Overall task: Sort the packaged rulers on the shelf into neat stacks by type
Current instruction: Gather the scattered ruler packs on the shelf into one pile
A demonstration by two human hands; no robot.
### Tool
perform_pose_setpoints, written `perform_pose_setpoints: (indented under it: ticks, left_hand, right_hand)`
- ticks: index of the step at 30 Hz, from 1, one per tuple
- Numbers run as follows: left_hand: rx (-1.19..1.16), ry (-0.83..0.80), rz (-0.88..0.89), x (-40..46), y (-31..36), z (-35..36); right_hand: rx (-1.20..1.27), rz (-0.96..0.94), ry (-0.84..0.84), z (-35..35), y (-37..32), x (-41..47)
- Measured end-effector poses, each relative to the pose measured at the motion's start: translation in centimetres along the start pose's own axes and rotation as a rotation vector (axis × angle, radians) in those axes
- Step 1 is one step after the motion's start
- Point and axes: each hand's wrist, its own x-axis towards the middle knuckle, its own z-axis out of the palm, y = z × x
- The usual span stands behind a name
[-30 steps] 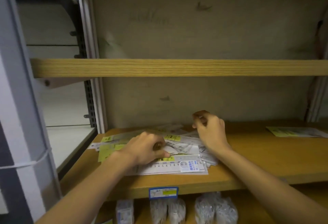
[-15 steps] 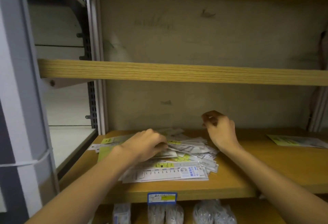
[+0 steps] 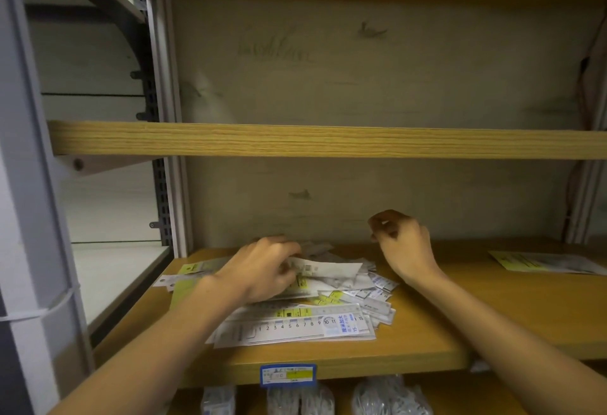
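White ruler pack (image 3: pixel 323 269) pinched in left hand (image 3: pixel 262 270); right hand (image 3: pixel 402 244) curled, holding nothing; front ruler (image 3: pixel 295 327) numbered 1–15.

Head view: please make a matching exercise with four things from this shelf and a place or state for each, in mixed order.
Things:
1. left hand
2. right hand
3. price tag
4. yellow packet

Places or states:
A. on the shelf's front edge
B. lying alone at the far right
C. pinching a packet above the pile
D. raised, fingers curled, holding nothing

Pairs: 1-C, 2-D, 3-A, 4-B
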Motion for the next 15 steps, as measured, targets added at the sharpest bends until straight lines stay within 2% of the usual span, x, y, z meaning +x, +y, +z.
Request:
perform_pose_setpoints:
  ticks: [5,9,12,15]
  left_hand:
    - [0.087,0.069,-0.042,0.0,-0.1,-0.4]
    - [0.130,0.126,-0.101,0.1,0.3,-0.6]
    - [0.171,0.185,-0.134,0.4,0.8,-0.6]
    - [0.207,0.273,-0.132,0.6,1.4,-1.0]
  right_hand:
    - [0.034,0.027,-0.048,0.1,0.1,-0.1]
    - [0.058,0.125,-0.109,0.1,-0.8,-0.4]
    - [0.161,0.302,-0.210,0.0,-1.9,-0.5]
    - [0.323,0.557,-0.394,-0.6,-3.5,-0.4]
